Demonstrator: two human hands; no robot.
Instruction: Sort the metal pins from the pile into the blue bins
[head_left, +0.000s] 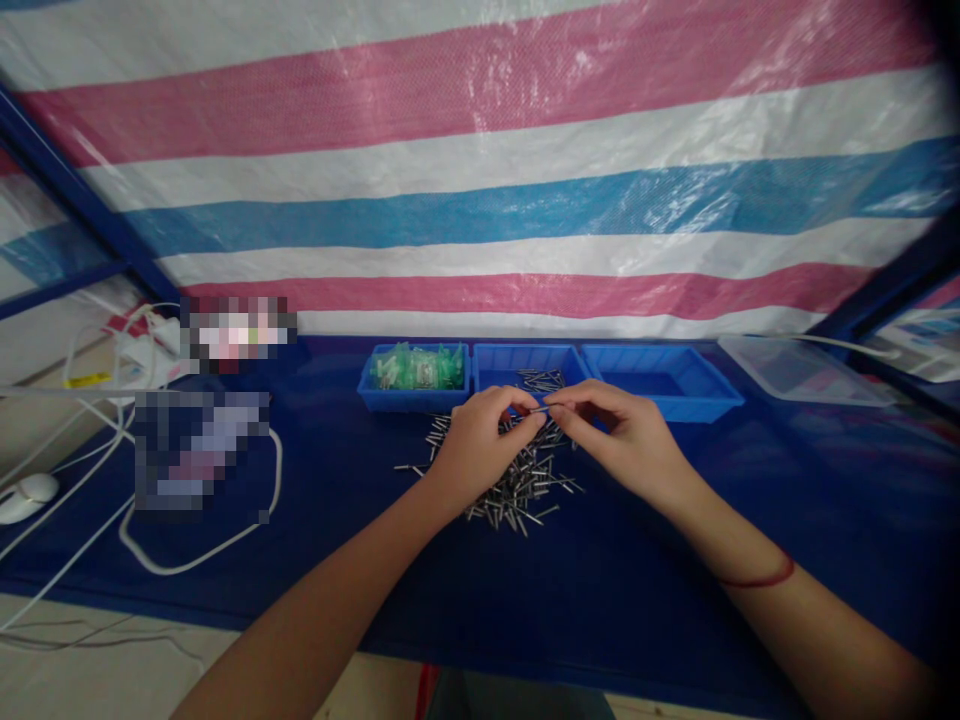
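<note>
Pink, white and blue stripes are crossing the sheeting [495,100] in the upper frame. Below, the table [600,600] is showing dark blue; at centre, bins [667,385] are looking brighter blue, packets [424,372] green, metal pins [517,490] silver-grey. At lower right, a band [776,574] is showing dark red.

From the metal pile [517,495], I see passing room toward six o'clock, between the forearms [360,585]; blue trays [649,384] block twelve, a white cable [280,470] loops across nine.
</note>
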